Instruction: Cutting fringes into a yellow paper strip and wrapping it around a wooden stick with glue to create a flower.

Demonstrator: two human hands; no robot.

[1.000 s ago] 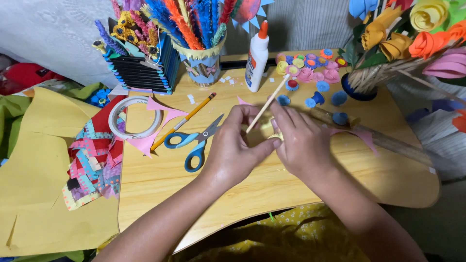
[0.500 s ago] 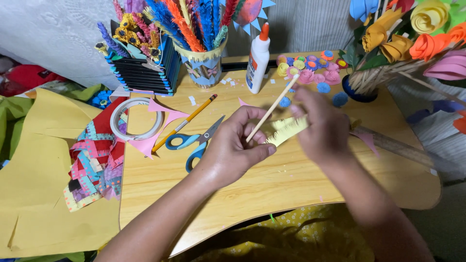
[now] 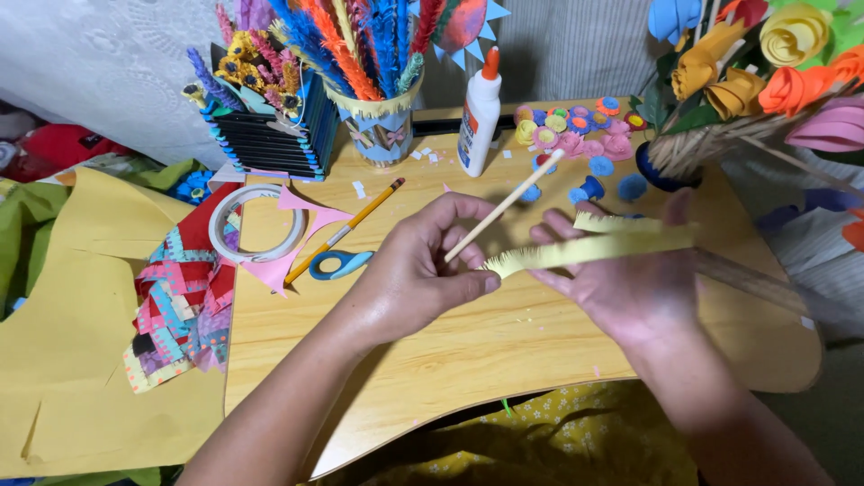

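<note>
A home craft corner. A small wooden table [image 3: 504, 342] carries a glue bottle [image 3: 479, 112], tape roll [image 3: 256, 222] and scissors [image 3: 340, 264]. Paper flowers [image 3: 765, 54] crowd the far right.

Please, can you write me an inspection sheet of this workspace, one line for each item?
Surface: wooden table, paper scraps near its far edge.
Job's things: left hand pinches a thin wooden stick against the end of a fringed yellow paper strip; right hand supports the strip from below.
Clutter: glue bottle, tape roll, pencil, blue-handled scissors partly hidden by the left hand, small paper flowers, cup of paper feathers.
Grips: both hands bare; left closed on the stick, right open under the strip.
Cables: nothing seen.
Surroundings: yellow paper sheet at left, paper rose bouquet at right.
</note>
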